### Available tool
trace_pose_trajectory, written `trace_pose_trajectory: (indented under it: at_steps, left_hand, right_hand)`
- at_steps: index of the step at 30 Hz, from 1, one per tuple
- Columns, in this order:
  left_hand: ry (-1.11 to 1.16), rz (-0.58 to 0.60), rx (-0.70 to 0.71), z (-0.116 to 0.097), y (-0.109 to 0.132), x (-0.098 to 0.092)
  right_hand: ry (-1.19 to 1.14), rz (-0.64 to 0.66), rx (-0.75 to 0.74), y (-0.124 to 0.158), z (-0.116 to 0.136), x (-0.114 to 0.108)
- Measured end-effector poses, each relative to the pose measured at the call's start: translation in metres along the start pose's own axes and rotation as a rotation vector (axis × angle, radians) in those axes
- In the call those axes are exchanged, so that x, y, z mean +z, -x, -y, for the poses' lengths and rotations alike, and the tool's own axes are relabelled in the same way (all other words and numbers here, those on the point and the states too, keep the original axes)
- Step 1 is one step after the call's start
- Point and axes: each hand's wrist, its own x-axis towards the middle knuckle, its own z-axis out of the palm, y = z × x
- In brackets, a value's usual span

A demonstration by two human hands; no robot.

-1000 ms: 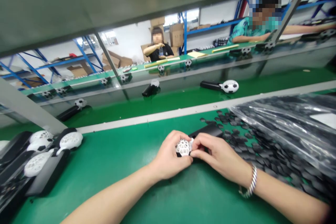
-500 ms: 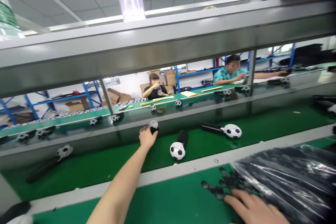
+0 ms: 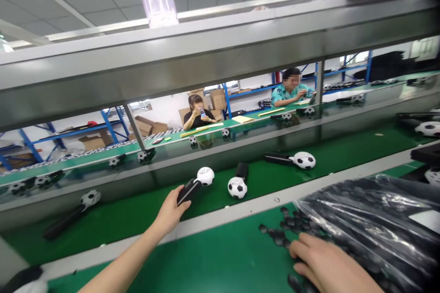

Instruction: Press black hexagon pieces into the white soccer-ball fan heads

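Observation:
My left hand (image 3: 171,212) is stretched out over the conveyor belt (image 3: 137,219) and grips the black handle of a soccer-ball fan (image 3: 196,183), whose white head points away from me. Just to its right another soccer-ball fan (image 3: 238,185) lies on the belt. My right hand (image 3: 326,265) rests palm down, fingers curled, on a scatter of small black pieces (image 3: 285,229) on the green worktable (image 3: 220,261). What its fingers hold, if anything, is hidden.
A third fan (image 3: 292,160) lies farther right on the belt, a fourth (image 3: 74,213) at the left. A clear bag of black parts (image 3: 371,219) fills the right. A steel shelf beam (image 3: 220,55) crosses overhead. Two people sit at the far line.
A second ago both hands held a white fan head at the worktable. Then my left hand reached onto the belt. It now grips a fan's handle, nearer me.

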Motion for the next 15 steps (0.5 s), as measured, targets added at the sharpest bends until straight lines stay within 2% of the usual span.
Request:
trace_pose_trajectory:
  at_steps: [4, 6, 8, 11, 15]
  left_hand:
    - [0.106, 0.130, 0.034, -0.015, 0.106, -0.018]
    - [0.091, 0.186, 0.025, -0.021, 0.146, -0.017]
    - [0.043, 0.234, 0.025, -0.026, 0.173, -0.014]
    - [-0.057, 0.281, 0.045, -0.035, 0.186, -0.012]
    - [-0.133, 0.287, 0.111, -0.054, 0.159, -0.010]
  right_hand:
    - [-0.021, 0.039, 0.002, -0.001, 0.008, -0.015]
    - [-0.081, 0.065, 0.017, -0.002, 0.010, -0.017]
    - [-0.188, 0.090, 0.002, -0.004, 0.012, -0.018]
    - [-0.397, 0.176, 0.023, -0.005, 0.019, -0.021]
    - [-0.585, 0.258, 0.056, -0.003, 0.030, -0.025]
